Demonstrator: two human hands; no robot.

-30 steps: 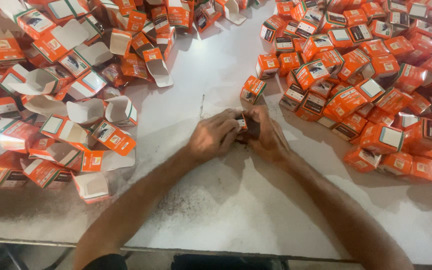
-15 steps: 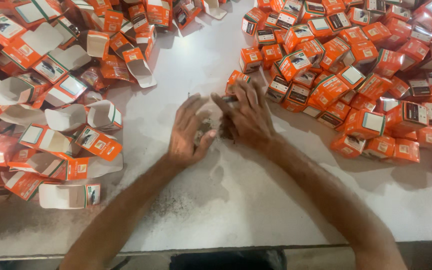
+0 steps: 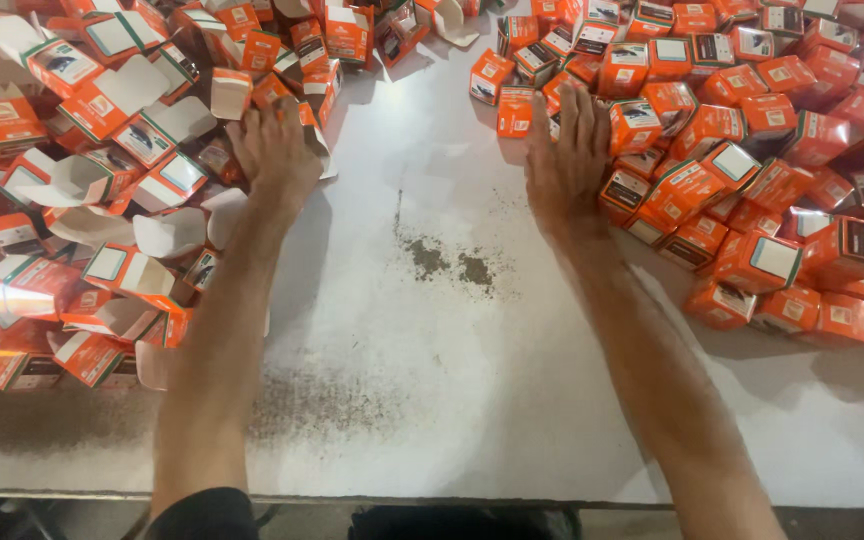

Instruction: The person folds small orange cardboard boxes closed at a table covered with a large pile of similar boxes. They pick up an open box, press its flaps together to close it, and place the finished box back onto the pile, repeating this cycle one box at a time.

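My left hand (image 3: 274, 150) reaches far forward into the left heap of open orange-and-white cartons (image 3: 102, 180). Its fingers lie spread on an open carton (image 3: 274, 92) at the heap's inner edge, with no grip visible. My right hand (image 3: 567, 150) lies flat with its fingers apart against the right pile of closed orange cartons (image 3: 752, 150). Its fingertips touch a closed carton (image 3: 517, 112) at the pile's near-left edge. Nothing is held in either hand.
A white tabletop (image 3: 432, 380) runs between the two heaps, with a dark scuffed patch (image 3: 447, 262) in its middle and a grey smudge near the front edge (image 3: 332, 400). More cartons crowd the far edge (image 3: 402, 25).
Both hands were together at the table's middle on a small carton. They have since parted: the left went forward-left into the open cartons, the right forward-right onto the closed pile.
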